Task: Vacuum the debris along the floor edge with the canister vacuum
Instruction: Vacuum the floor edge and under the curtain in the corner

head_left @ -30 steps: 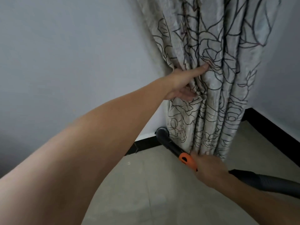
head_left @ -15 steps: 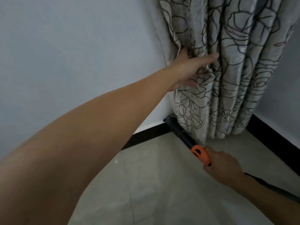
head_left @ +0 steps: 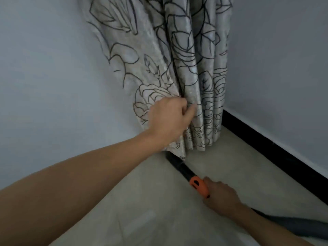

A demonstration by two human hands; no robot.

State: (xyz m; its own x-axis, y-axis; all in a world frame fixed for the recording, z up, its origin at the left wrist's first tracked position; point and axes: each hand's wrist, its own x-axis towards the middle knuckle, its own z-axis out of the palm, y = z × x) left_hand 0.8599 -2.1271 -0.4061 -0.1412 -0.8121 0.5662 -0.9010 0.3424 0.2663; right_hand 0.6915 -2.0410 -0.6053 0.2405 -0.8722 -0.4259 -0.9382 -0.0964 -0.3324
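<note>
My right hand (head_left: pixel 221 199) grips the vacuum handle just behind its orange collar (head_left: pixel 199 189). The black nozzle tube (head_left: pixel 179 167) runs forward along the floor, and its tip is hidden under the curtain hem. A grey hose (head_left: pixel 291 224) trails off to the lower right. My left hand (head_left: pixel 168 119) grips a fold of the beige curtain (head_left: pixel 184 71) with black rose outlines and pulls it away from the wall. No debris can be made out along the floor edge.
The curtain hangs in a room corner between two pale walls. A black baseboard (head_left: pixel 266 148) runs along the right wall. The floor (head_left: pixel 133 210) is light tile.
My left hand has gone from pressing flat on the curtain to gripping a fold lower down. The nozzle tip has slid under the hem. The view has moved closer to the corner.
</note>
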